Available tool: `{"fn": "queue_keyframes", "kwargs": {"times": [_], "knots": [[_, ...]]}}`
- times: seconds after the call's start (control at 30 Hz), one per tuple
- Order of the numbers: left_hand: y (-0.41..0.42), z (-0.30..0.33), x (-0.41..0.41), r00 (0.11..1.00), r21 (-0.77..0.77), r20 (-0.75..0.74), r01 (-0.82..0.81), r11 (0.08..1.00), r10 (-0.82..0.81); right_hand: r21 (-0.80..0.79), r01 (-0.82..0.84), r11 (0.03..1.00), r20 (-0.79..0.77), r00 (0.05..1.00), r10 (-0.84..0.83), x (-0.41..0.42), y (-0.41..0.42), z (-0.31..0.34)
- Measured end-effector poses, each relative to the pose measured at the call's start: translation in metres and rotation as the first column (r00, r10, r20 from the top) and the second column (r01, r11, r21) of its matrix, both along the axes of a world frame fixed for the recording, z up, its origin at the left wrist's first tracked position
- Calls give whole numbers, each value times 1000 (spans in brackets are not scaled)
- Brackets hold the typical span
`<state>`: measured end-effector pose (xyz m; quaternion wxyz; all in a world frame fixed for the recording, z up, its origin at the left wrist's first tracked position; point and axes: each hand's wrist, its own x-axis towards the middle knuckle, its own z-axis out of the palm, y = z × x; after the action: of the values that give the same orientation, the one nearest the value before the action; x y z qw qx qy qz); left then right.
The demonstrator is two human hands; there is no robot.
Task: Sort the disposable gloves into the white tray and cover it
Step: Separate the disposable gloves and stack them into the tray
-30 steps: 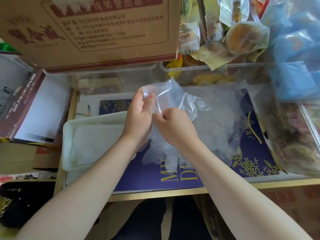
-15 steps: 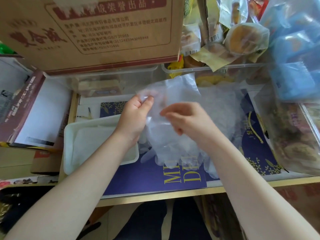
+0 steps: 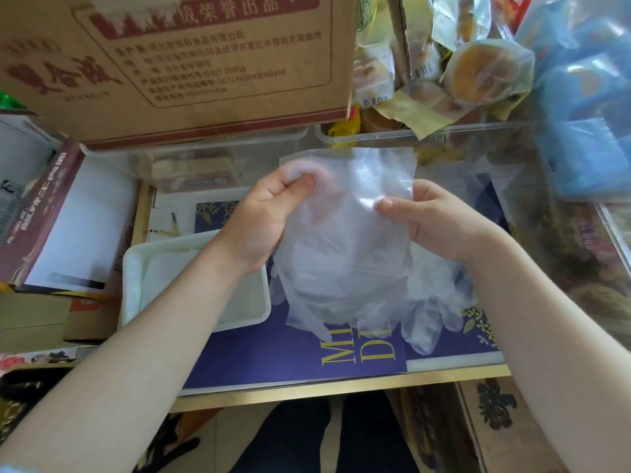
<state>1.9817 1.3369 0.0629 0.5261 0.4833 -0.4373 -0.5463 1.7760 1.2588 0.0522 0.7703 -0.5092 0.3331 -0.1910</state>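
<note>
A bunch of clear disposable gloves (image 3: 345, 254) hangs above the blue mat, cuffs up and fingers pointing down. My left hand (image 3: 264, 213) pinches the cuff edge at its upper left corner. My right hand (image 3: 430, 220) pinches the right side of the same bunch. More clear gloves (image 3: 433, 308) lie on the mat under and to the right of the held ones. The white tray (image 3: 143, 268) stands on the mat to the left, partly hidden by my left forearm; a pale film seems to line its bottom.
A large cardboard box (image 3: 177, 63) sits on clear plastic bins (image 3: 478, 131) at the back. Packaged buns (image 3: 485, 73) and blue packets (image 3: 587, 124) crowd the right. A dark-edged box (image 3: 68, 216) stands left of the table. The table's gold front edge (image 3: 341, 387) runs below the mat.
Both hands have moved apart and spread the glove bunch flat between them. The bunch has risen a little off the mat; the right hand now pinches its right side.
</note>
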Motion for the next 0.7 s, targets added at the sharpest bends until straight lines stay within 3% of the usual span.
{"fn": "queue_keyframes", "kwargs": {"times": [0.07,0.17,0.27,0.5,0.63,0.7], "knots": [[-2,-4,0,998,129,64,6,992,-15,13,142,990,2,990,-142,-2,4,-5],[1,-15,6,961,307,174,156,939,-217,-33,366,930,-98,925,-368,-6,7,-16],[5,-30,11,876,426,300,232,874,-379,-74,462,884,-210,859,-467,-15,8,-27],[3,-51,7,754,606,407,199,770,-515,-89,450,888,-418,793,-444,-29,6,-37],[-8,-58,-9,690,529,585,73,846,-426,-79,326,942,-376,866,-331,-25,11,-34],[-14,-59,-20,752,459,588,-6,888,-299,-90,271,958,-323,902,-286,-21,13,-31]]}}
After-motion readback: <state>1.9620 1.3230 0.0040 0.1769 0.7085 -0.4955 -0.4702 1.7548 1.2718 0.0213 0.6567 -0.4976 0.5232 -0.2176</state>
